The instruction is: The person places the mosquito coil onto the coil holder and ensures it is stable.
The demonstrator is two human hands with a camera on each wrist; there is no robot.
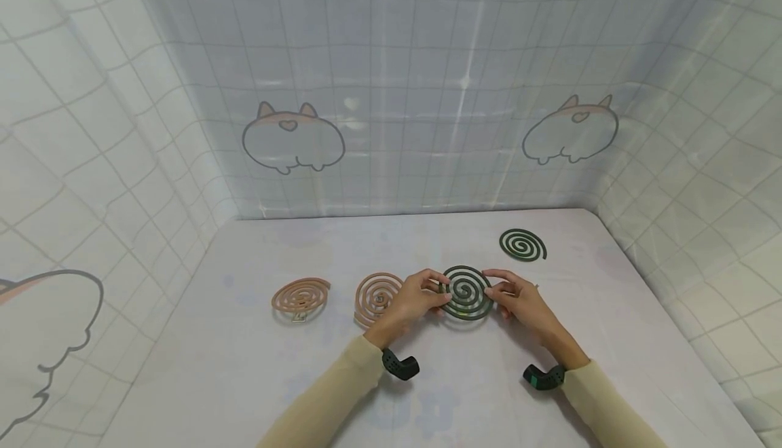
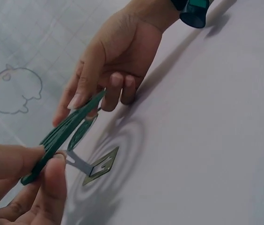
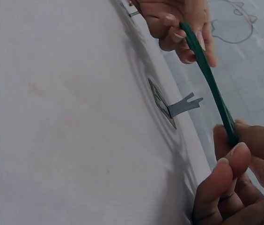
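Between my two hands, a green mosquito coil [image 1: 466, 292] is held up by its opposite edges. My left hand [image 1: 417, 299] pinches the left edge with thumb and fingers; my right hand [image 1: 527, 304] pinches the right one. Below the coil, a small metal coil stand [image 3: 184, 107] is on the white table, its forked prong pointing up. In the right wrist view a gap shows between prong and coil. The stand's flat square base [image 2: 101, 166] lies within the coil's shadow.
Left of my hands, a brown mosquito coil [image 1: 362, 296] is partly covered by my left hand. Farther left, another brown coil [image 1: 299, 293] is raised on a metal stand [image 1: 299, 317]. A second green coil [image 1: 521, 245] lies at the back right. Patterned curtain walls [image 1: 415, 163] enclose the table.
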